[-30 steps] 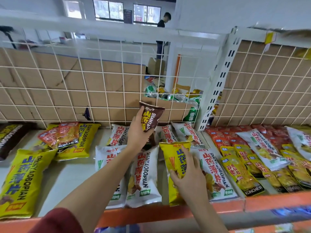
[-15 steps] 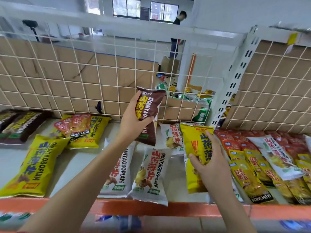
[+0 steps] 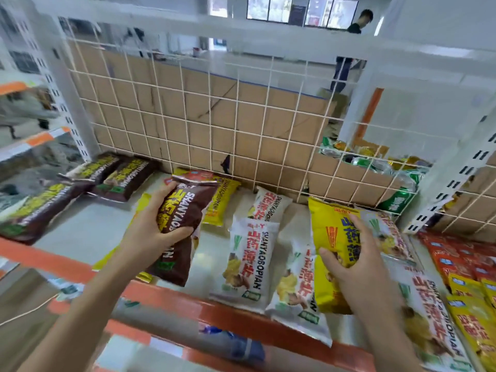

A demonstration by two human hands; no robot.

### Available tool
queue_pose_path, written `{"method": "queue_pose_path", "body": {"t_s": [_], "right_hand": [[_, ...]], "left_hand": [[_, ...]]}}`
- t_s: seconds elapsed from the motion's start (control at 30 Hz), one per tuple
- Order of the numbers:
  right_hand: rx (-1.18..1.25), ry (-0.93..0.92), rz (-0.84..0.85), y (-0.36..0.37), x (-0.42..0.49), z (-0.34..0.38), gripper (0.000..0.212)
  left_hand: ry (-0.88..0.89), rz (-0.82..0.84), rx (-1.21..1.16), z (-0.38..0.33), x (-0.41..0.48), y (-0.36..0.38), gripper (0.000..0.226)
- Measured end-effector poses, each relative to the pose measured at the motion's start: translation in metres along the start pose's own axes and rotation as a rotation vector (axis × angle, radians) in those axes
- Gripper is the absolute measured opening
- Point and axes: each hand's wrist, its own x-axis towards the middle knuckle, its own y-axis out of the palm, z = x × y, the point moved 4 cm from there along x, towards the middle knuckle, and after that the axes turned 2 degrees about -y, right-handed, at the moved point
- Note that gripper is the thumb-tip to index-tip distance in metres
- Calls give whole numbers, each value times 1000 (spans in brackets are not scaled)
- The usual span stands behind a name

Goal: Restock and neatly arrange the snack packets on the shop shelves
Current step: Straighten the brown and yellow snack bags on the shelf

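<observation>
- Far L, back of white metal shelf (image 3: pixel 88 226) w/ orange front lip: dark brown foil snack packets (image 3: pixel 118 175) lying flat, blurred.
- My left hand (image 3: pixel 150 229) grips a brown foil packet (image 3: pixel 185 210) round its middle, prob. lifted off the shelf.
- Centre: white plastic packets (image 3: pixel 247 261) lie flat.
- My right hand (image 3: pixel 359 264) holds a yellow plastic packet (image 3: pixel 327 232) over them.
- Far R: small red pouches (image 3: pixel 456 253).

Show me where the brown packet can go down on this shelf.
Bare shelf lies left of the left hand, in front of the brown packets by the mesh. From the white packets rightward it is crowded, packets overlapping.
</observation>
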Motion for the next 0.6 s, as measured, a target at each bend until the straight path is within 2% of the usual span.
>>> {"method": "queue_pose_path", "body": {"t_s": [0.23,0.6], "right_hand": [[32,-47,7,64,0,51,74],[13,78,-7,170,-9,119,77]], "left_hand": [[-45,-46,3,47,2,-72,76],[-1,58,-12,113,51,-151,82]]}}
